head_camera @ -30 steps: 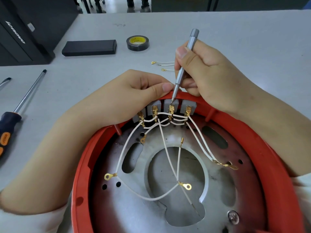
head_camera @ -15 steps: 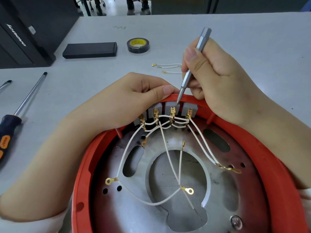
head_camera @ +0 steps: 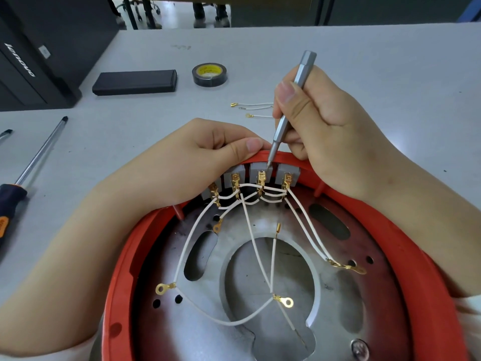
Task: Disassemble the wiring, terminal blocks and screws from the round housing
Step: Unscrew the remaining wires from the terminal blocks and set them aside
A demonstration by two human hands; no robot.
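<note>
Nearest: round red housing (head_camera: 122,269) on grey table (head_camera: 364,61), metal plate (head_camera: 197,329) inside, white wires (head_camera: 182,246) with gold ring terminals looping across plate. One screw (head_camera: 360,349) at plate's lower right.

Far rim: four grey terminal blocks (head_camera: 256,169) in a row, gold connectors plugged in.

Left hand (head_camera: 192,162): draped over far rim, fingers curled, thumb pressed along rim top just left of tool tip; gripping housing.

Right hand (head_camera: 320,126): clamped around slim silver driver (head_camera: 291,100), thumb along shaft, shaft tilted, tip touching third block from left.

Beyond: three loose wire pieces (head_camera: 253,105) partly hidden behind right hand. Black tape roll (head_camera: 209,74), yellow core label, text unreadable. Flat black case (head_camera: 135,82). Left edge: orange-black screwdriver (head_camera: 31,162). Black computer tower (head_camera: 39,53) marked "lenovo".
</note>
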